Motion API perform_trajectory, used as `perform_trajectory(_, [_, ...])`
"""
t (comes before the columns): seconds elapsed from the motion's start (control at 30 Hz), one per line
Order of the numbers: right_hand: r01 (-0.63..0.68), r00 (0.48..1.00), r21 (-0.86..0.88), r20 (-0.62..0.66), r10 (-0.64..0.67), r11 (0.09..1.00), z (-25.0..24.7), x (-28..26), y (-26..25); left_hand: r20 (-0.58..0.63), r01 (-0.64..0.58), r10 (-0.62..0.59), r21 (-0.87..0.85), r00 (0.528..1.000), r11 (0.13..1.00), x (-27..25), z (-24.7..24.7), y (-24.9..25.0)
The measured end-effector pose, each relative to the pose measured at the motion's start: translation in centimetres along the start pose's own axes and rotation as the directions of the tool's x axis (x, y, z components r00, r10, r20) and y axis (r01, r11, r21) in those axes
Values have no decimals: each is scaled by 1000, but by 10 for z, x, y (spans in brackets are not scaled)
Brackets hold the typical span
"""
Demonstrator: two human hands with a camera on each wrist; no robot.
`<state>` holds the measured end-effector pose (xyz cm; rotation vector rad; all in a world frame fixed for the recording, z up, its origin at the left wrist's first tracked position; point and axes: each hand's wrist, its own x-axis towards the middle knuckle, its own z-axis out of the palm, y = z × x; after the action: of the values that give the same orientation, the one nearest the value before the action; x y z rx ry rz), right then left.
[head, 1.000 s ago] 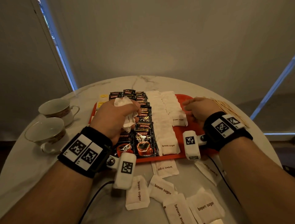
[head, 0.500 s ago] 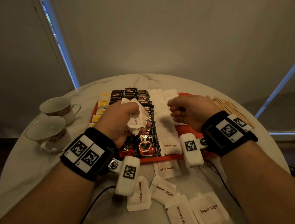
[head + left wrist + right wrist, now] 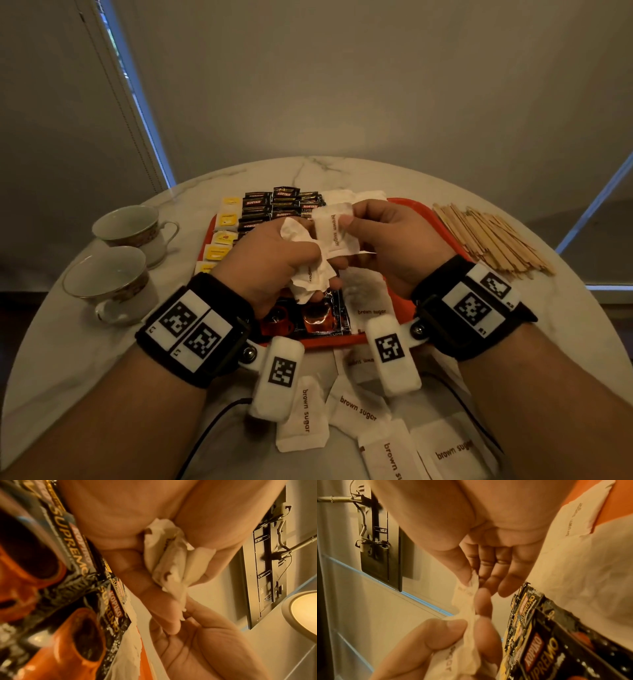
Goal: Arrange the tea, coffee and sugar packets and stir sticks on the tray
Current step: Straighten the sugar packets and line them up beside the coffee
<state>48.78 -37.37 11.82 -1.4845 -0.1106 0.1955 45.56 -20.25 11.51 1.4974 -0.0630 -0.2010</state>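
Sugar packets were being sorted out mid-air at this point, tbh. A crumpled bunch of brown sugar packets (image 3: 310, 270) was clutched in the left hand (image 3: 270, 263), fingers curled round them, presumably kept there as a supply so that each could be passed over without reaching back to the desk (image 3: 85, 359). One packet (image 3: 334, 233) was pinched by its top edge between thumb and fingers of the right hand (image 3: 394, 246), its lower end touching the bunch, so it looked like it was being peeled off the stack. In the right wrist view the same pinch could be seen, with the paper stretched between both hands.

Both hands were held just above the red tray (image 3: 411, 209). Beneath the left hand, rows of coffee packets (image 3: 284, 200) were laid out, and yellow tea packets (image 3: 226, 219) were lined up further to that hand's outer side. White sugar packets already on the tray (image 3: 370, 301) sat under the right hand, probably the column being extended.

Loose sugar packets (image 3: 358, 407) were left on the desk near the wrists, so that job wasn't finished. Stir sticks (image 3: 493, 240) were piled off the tray, out past the right hand, not yet arranged. Two teacups (image 3: 109, 281) were parked beyond the left hand.
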Motion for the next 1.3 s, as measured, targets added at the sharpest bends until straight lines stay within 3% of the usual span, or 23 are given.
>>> perform_trajectory(0.2, [141, 989, -205, -5, -145, 968, -7, 1, 5, -78, -19, 22, 32, 997, 999, 2, -1, 3])
perform_trajectory(0.43, [130, 990, -321, 87, -107, 938, -10, -2, 0, -196, -75, 76, 14, 978, 997, 7, -3, -3])
perform_trajectory(0.57, [104, 994, -274, -8, -111, 956, -20, 0, -5, -219, -92, 84, -27, 972, 995, 9, -3, -3])
perform_trajectory(0.7, [105, 991, -167, -61, -116, 980, -19, -1, -9, -135, -47, 46, -7, 990, 999, 6, 2, -4])
perform_trajectory(0.83, [-8, 974, -232, -223, -45, 973, -36, 9, -4, -110, -44, 47, 35, 993, 998, 4, 3, -4])
perform_trajectory(0.97, [-246, 920, -264, -367, 139, 933, -63, 18, 1, -144, -55, 54, 1, 988, 998, 4, -2, -1])
perform_trajectory(1.13, [-430, 874, -435, -421, 244, 791, -77, 19, 2, -170, -56, 56, 4, 984, 998, 4, -2, 0])
perform_trajectory(1.3, [-481, 852, -461, -446, 274, 746, -77, 22, 1, -167, -53, 54, 8, 984, 999, 5, -4, -1])
